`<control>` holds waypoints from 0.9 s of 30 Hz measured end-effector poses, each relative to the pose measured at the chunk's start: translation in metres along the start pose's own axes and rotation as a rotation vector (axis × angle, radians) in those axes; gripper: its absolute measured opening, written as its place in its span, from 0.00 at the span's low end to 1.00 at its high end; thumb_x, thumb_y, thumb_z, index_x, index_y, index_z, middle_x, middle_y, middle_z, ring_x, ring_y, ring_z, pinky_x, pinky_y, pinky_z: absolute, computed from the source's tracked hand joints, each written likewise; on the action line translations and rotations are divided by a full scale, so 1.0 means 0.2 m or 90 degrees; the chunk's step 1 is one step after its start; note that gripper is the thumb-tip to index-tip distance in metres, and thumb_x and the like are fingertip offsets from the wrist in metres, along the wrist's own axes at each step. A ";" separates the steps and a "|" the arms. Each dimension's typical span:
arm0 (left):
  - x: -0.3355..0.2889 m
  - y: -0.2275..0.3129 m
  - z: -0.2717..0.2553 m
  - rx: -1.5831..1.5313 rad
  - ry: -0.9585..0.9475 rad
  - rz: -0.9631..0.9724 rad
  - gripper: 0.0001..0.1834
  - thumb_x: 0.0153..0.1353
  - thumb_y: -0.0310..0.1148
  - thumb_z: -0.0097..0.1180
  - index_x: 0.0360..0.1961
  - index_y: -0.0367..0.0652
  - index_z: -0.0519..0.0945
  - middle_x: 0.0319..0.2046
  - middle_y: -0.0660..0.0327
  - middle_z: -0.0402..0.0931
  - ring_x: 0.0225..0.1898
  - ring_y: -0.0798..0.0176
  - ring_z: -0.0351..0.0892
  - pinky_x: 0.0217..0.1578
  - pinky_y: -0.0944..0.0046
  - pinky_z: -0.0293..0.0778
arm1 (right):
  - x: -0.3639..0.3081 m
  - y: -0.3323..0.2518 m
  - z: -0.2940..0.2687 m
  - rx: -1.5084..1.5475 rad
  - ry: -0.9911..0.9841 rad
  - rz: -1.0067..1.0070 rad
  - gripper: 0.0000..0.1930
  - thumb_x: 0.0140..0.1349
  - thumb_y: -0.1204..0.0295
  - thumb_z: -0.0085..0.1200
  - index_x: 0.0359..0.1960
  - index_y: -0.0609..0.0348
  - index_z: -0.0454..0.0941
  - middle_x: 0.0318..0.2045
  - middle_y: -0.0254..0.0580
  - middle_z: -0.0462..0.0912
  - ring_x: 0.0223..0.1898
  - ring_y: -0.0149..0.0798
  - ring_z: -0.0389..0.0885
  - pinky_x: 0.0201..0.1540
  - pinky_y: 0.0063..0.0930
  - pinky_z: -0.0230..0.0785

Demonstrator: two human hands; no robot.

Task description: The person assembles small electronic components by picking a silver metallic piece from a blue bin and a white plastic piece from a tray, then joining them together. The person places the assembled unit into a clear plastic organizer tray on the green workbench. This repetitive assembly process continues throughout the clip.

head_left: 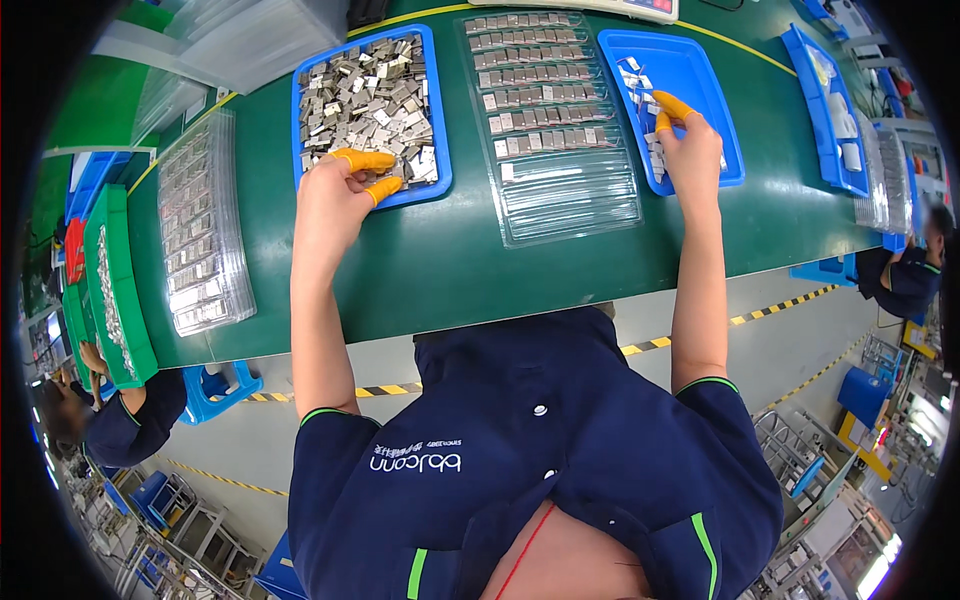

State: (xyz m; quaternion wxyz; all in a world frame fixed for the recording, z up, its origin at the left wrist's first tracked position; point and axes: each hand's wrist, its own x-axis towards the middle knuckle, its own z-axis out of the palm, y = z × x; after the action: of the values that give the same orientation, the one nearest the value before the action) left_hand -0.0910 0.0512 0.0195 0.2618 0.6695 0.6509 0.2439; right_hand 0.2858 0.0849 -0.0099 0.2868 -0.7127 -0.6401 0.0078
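My left hand [335, 200] reaches over the near edge of a blue tray [440, 130] heaped with small flat metal pieces [375, 95]. Its thumb and index finger, in yellow finger cots, are apart at the pile, with metal pieces showing between the tips. My right hand [692, 155] is over a second blue tray [715, 95], thumb and index finger in yellow cots and a small gap between them. Small whitish parts [657, 160] lie beneath it along that tray's left side. Between my hands lies a clear plastic blister tray [570, 205] with rows of metal pieces in its upper slots.
Stacked clear blister trays [205, 230] lie on the green table [430, 280] at left, beside a green bin [125, 300]. A blue tray [825, 110] with white items stands at right. A white device [640, 6] sits at the far edge. Other people work at both sides.
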 end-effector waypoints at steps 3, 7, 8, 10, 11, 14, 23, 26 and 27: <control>0.01 0.02 0.00 0.095 -0.014 0.019 0.14 0.42 0.28 0.65 0.34 0.42 0.83 0.22 0.55 0.75 0.28 0.59 0.73 0.31 0.63 0.70 | -0.01 -0.03 -0.03 0.105 0.024 0.039 0.12 0.50 0.75 0.57 0.38 0.62 0.80 0.34 0.50 0.81 0.32 0.44 0.81 0.37 0.30 0.71; 0.02 0.00 0.04 0.110 0.023 0.059 0.14 0.41 0.30 0.66 0.34 0.44 0.84 0.22 0.55 0.75 0.28 0.57 0.72 0.31 0.62 0.69 | -0.01 0.00 -0.06 0.251 0.011 0.139 0.13 0.50 0.76 0.58 0.40 0.60 0.81 0.36 0.45 0.82 0.34 0.34 0.81 0.40 0.24 0.71; 0.02 0.00 0.03 0.085 0.025 0.053 0.14 0.43 0.29 0.65 0.34 0.44 0.83 0.23 0.56 0.76 0.28 0.59 0.74 0.31 0.63 0.70 | -0.02 0.00 -0.07 0.289 0.006 0.158 0.13 0.51 0.77 0.58 0.40 0.61 0.81 0.36 0.44 0.82 0.35 0.32 0.81 0.40 0.23 0.71; 0.01 0.03 0.04 0.035 0.027 0.042 0.13 0.45 0.28 0.64 0.36 0.43 0.83 0.26 0.57 0.79 0.29 0.63 0.76 0.31 0.66 0.71 | -0.06 -0.04 -0.11 0.365 -0.004 0.197 0.13 0.51 0.79 0.58 0.40 0.63 0.80 0.37 0.42 0.82 0.36 0.30 0.80 0.41 0.21 0.71; 0.00 0.03 0.04 -0.055 0.054 -0.005 0.13 0.47 0.27 0.63 0.37 0.42 0.83 0.27 0.57 0.80 0.29 0.65 0.77 0.31 0.68 0.72 | -0.07 -0.05 -0.12 0.399 -0.005 0.205 0.13 0.51 0.80 0.57 0.40 0.64 0.80 0.36 0.42 0.82 0.36 0.30 0.80 0.41 0.21 0.71; -0.01 0.04 0.07 -0.289 0.119 -0.108 0.13 0.51 0.24 0.59 0.40 0.39 0.81 0.31 0.59 0.81 0.29 0.71 0.78 0.31 0.73 0.73 | -0.12 -0.10 -0.13 0.484 -0.012 0.212 0.14 0.51 0.82 0.57 0.41 0.67 0.79 0.36 0.41 0.82 0.36 0.30 0.79 0.42 0.20 0.71; -0.05 0.07 0.06 -0.376 0.271 -0.093 0.14 0.56 0.21 0.53 0.45 0.32 0.77 0.35 0.56 0.80 0.33 0.67 0.80 0.33 0.73 0.75 | -0.21 -0.26 -0.11 0.508 -0.107 0.149 0.13 0.51 0.81 0.58 0.41 0.63 0.79 0.34 0.39 0.82 0.35 0.27 0.79 0.40 0.18 0.69; -0.07 0.10 0.06 -0.499 0.270 -0.038 0.15 0.56 0.20 0.54 0.46 0.30 0.75 0.37 0.54 0.79 0.34 0.63 0.80 0.34 0.70 0.76 | -0.22 -0.31 -0.11 0.584 -0.139 0.191 0.13 0.51 0.80 0.59 0.41 0.62 0.79 0.34 0.37 0.82 0.35 0.26 0.79 0.40 0.18 0.70; -0.08 0.11 0.06 -0.527 0.249 -0.038 0.15 0.56 0.20 0.54 0.46 0.29 0.75 0.37 0.53 0.79 0.35 0.62 0.80 0.35 0.69 0.76 | -0.23 -0.34 -0.11 0.619 -0.150 0.210 0.13 0.51 0.80 0.59 0.41 0.62 0.80 0.34 0.37 0.82 0.34 0.26 0.79 0.39 0.18 0.70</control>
State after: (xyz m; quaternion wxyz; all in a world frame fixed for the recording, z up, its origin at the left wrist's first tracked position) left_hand -0.0673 0.0346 0.0243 0.3865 0.4312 0.5548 0.5974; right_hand 0.2234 0.0349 0.0209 0.5054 -0.5830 -0.4695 0.4292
